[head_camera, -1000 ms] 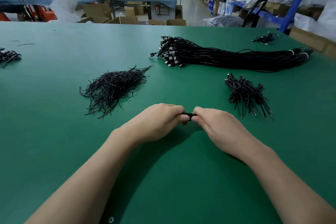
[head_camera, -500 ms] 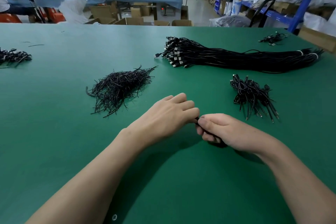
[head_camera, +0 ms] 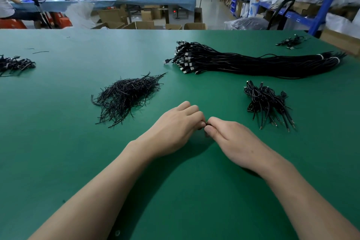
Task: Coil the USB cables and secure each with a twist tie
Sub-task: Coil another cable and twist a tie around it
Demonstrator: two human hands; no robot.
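- Left hand (head_camera: 175,125): rests on the green table (head_camera: 58,152), fingers curled, fingertips meeting those of the other hand.
- Right hand (head_camera: 235,142): fingers curled likewise; thumb and forefinger pinch inward.
- Small black piece (head_camera: 205,123): pinched between both hands' fingertips and almost wholly hidden, so cable or tie cannot be told.
- Twist ties (head_camera: 126,96): a loose black pile, beyond and left of the left hand.
- Coiled cables (head_camera: 266,103): a heap right of the hands, plug ends pointing toward the viewer.
- USB cables (head_camera: 253,62): a long uncoiled bundle farther back, connectors at its left end, white bands (head_camera: 320,57) near its right end.
- Shelving (head_camera: 321,6): blue racks holding boxes; any print there is too blurred to read.
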